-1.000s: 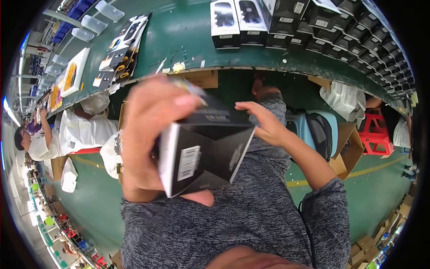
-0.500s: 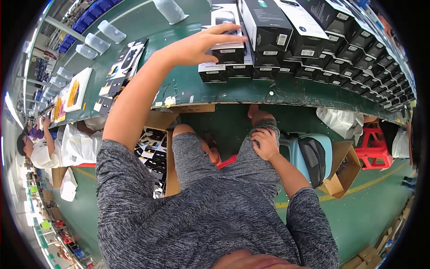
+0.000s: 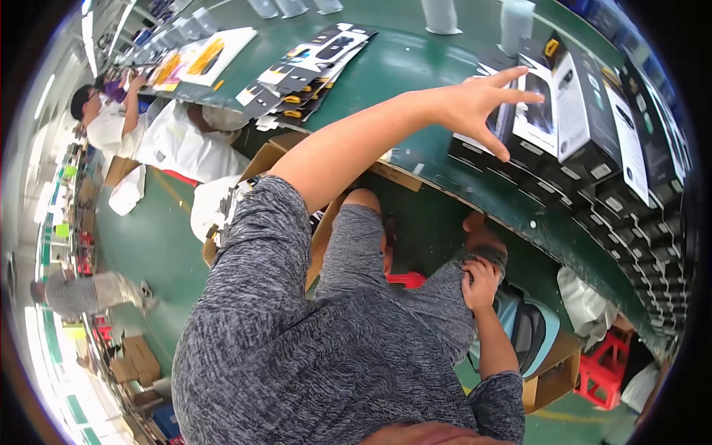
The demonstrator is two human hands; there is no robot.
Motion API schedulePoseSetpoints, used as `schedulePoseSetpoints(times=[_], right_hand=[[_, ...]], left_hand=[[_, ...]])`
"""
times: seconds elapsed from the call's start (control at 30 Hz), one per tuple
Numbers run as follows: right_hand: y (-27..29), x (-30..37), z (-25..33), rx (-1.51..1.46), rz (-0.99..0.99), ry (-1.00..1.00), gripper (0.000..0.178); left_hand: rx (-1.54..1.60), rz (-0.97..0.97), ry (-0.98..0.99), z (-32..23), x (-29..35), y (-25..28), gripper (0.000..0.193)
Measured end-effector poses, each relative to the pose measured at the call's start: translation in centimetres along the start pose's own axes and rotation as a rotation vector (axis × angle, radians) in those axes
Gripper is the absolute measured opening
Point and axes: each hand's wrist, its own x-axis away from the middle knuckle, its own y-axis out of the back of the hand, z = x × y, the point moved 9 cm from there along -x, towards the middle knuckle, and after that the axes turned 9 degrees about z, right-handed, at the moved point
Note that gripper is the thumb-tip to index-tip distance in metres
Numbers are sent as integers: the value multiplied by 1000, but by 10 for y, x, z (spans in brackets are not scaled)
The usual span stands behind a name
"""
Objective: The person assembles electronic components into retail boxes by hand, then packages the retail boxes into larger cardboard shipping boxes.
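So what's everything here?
Table: one, green, ahead
Retail boxes: many, black and white, table's right
Flat packaging: one pile, black, white, yellow, mid-table
Translucent containers: several, pale, table's far side
Boards: at least one, white-orange, table's left
Sacks: several, white, beside table
Cardboard boxes: several, brown, both sides
Backpack: one, blue and black, lower right
Stools: at least one, red, lower right
Other people: at least two, white/grey tops, left
Left hand: one, bare, over retail boxes
Right hand: one, bare, on thigh

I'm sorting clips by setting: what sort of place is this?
Probably a factory packing area: stacked black-and-white rectangular cardboard boxes and a pile of flat black-and-white card pieces lie on a long green worktable.
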Motion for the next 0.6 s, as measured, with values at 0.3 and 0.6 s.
schedulePoseSetpoints(times=[0.3,0.6], right_hand=[[4,-6,3,-26,-1,10,13],[-3,-8,6,-19,25,-17,12]], left_hand=[[-621,-90,1303,222,283,183,105],[-446,223,1626,232,336,192,95]])
